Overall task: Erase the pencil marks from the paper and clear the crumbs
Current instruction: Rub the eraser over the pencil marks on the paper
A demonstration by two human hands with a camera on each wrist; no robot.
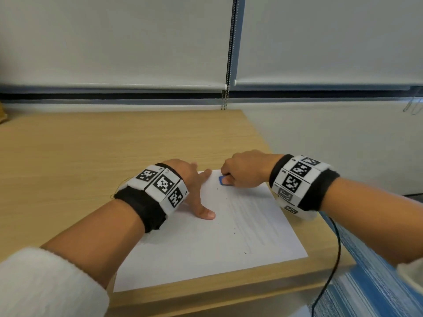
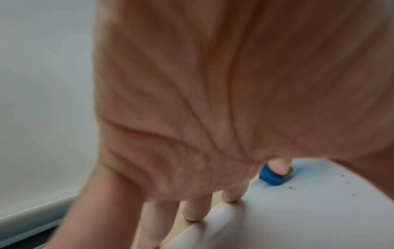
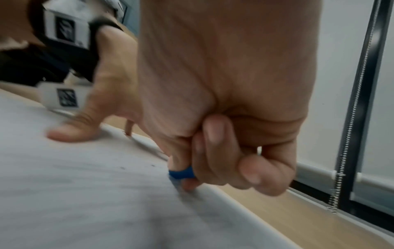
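Left hand [image 1: 194, 191] splays flat, pinning thin paper [image 1: 206, 243] on desk [image 1: 91, 152] | right hand [image 1: 247, 171] pinches small blue eraser [image 1: 221, 180] at far edge (sheet likely creases easily; brace close) | crumbs [image 1: 234, 232] scattered

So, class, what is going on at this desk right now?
A person is erasing pencil marks. The right hand pinches a small blue eraser against the far end of the sheet of paper, while the left hand presses flat to steady it. Faint pencil lines and dark crumbs remain on the sheet.
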